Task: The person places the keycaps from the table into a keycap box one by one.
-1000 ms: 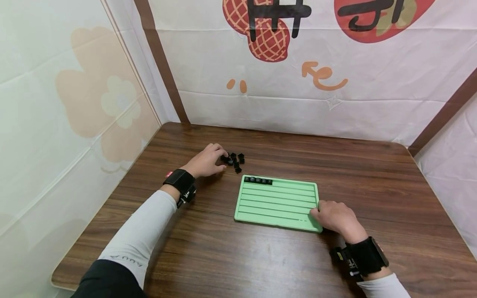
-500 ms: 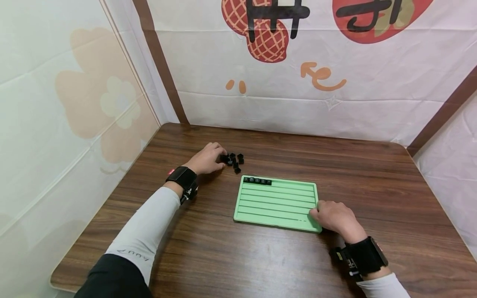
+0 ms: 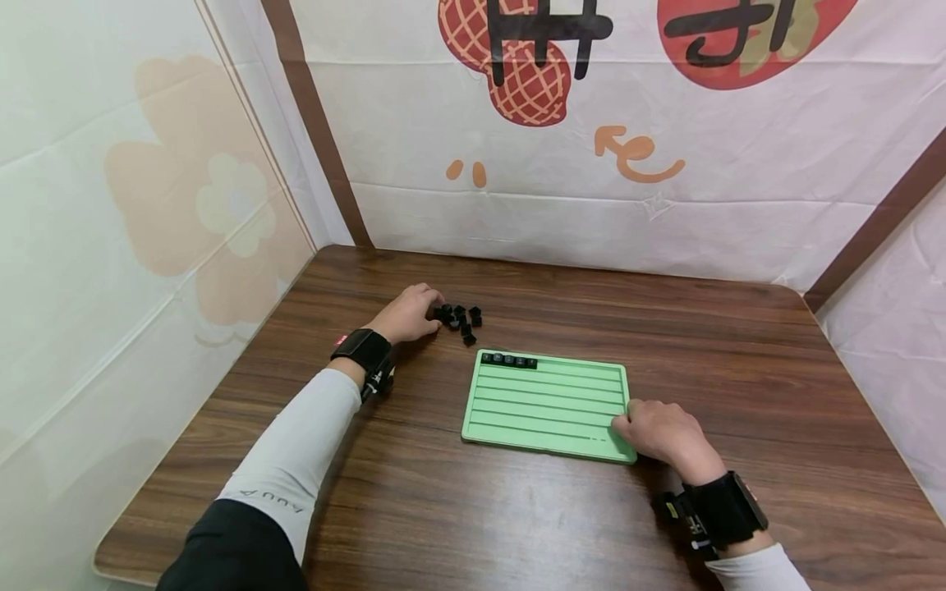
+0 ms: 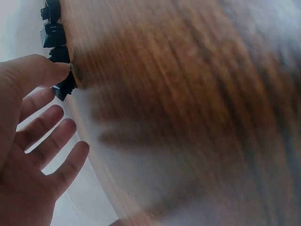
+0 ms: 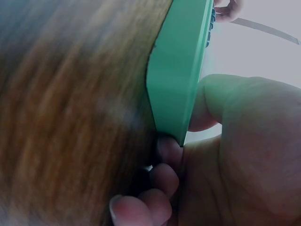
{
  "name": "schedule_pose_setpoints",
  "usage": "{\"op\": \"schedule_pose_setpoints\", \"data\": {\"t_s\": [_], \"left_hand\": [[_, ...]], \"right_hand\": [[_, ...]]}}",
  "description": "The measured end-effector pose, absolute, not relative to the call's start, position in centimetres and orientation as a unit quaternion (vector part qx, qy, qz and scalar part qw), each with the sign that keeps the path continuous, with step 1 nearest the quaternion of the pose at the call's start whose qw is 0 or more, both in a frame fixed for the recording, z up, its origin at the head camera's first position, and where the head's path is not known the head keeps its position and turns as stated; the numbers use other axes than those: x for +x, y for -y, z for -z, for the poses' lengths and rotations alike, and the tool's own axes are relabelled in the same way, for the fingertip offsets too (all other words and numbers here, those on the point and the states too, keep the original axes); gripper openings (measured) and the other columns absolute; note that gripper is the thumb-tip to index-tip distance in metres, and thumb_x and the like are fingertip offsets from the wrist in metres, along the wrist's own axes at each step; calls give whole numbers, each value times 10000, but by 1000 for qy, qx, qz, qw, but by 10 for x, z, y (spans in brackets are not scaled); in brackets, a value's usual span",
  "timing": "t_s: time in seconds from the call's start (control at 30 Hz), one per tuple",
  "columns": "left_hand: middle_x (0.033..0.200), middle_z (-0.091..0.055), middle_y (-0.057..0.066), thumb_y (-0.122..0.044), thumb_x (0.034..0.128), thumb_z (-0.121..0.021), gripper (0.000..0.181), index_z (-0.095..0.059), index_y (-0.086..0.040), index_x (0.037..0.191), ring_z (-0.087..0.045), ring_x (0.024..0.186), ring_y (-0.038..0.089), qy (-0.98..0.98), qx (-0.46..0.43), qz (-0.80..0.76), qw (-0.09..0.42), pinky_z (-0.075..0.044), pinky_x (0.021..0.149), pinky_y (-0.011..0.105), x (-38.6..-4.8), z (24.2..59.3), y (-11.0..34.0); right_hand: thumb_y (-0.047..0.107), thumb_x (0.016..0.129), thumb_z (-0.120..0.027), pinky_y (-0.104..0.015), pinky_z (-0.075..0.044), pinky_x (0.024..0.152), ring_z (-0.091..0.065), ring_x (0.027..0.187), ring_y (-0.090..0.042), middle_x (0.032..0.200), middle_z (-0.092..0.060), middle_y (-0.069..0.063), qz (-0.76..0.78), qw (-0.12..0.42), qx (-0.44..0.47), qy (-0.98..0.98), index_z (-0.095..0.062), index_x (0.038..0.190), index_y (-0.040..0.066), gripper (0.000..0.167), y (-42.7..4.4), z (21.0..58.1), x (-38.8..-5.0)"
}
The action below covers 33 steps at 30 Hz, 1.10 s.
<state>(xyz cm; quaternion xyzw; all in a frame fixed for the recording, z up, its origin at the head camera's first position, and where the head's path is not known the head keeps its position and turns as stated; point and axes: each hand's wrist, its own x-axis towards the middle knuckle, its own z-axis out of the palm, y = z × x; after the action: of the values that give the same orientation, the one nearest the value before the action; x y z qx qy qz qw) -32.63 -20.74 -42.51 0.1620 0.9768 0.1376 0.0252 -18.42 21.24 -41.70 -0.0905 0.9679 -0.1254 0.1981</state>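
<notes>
In the head view my left hand (image 3: 408,315) is at the left end of a loose pile of black keycaps (image 3: 464,325). Its thumb and index finger pinch one black keycap (image 4: 63,89) in the left wrist view, while the other fingers spread loosely. A light green ridged tray (image 3: 547,410) lies flat on the table, with a short row of black keycaps (image 3: 510,360) in its top left groove. My right hand (image 3: 665,433) grips the tray's right edge near the lower corner, thumb on top. Its other fingers curl beside and below the edge in the right wrist view.
The brown wood-grain table (image 3: 414,509) reaches back to a printed white cloth wall (image 3: 517,222). Another pale cloth wall (image 3: 148,353) stands along the left side. Each wrist wears a black strap with a small camera.
My left hand has shifted very slightly at the edge of the keycap pile, its fingertips drawing a little left. The right hand and the tray stay in place.
</notes>
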Motion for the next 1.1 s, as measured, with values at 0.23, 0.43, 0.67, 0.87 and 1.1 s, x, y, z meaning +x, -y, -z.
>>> {"op": "schedule_pose_setpoints", "data": {"t_s": [0.23,0.43,0.67,0.87,1.1], "left_hand": [[1198,-579,106,-191,912,-666,358,-577,-70,1237,-565,1093,259,-973,164,-164,23,-476,936,417,-332,433,208],[1009,-624,70,-154,910,-664,206,-593,-96,1095,-587,925,218,-973,164,-163,13,-490,817,377,-334,435,209],[1085,-571,74,-110,920,-632,196,-629,-94,1115,-540,938,218,-971,166,-169,20,-475,827,369,-326,430,209],[1122,-541,68,-111,926,-637,162,-658,-103,1087,-539,925,203,-969,171,-179,11,-482,814,351,-322,430,212],[1007,-489,44,-168,864,-736,174,-587,-117,938,-474,845,190,-961,185,-202,-25,-431,742,325,-321,429,211]], "right_hand": [[258,924,-422,-329,-224,578,-279,582,-166,647,-353,-20,124,197,-88,-968,-452,716,116,254,-211,418,-183],[265,929,-424,-333,-224,579,-277,580,-167,648,-352,-20,125,197,-89,-968,-448,716,118,260,-210,419,-183],[267,927,-419,-348,-238,595,-299,594,-175,662,-358,-28,122,200,-87,-968,-467,733,113,252,-210,419,-184],[263,926,-420,-346,-236,590,-301,594,-174,661,-350,-24,123,197,-87,-969,-456,722,117,254,-211,419,-184],[261,935,-414,-352,-226,593,-285,597,-172,661,-336,-22,124,196,-89,-969,-448,729,117,254,-212,418,-184]]}}
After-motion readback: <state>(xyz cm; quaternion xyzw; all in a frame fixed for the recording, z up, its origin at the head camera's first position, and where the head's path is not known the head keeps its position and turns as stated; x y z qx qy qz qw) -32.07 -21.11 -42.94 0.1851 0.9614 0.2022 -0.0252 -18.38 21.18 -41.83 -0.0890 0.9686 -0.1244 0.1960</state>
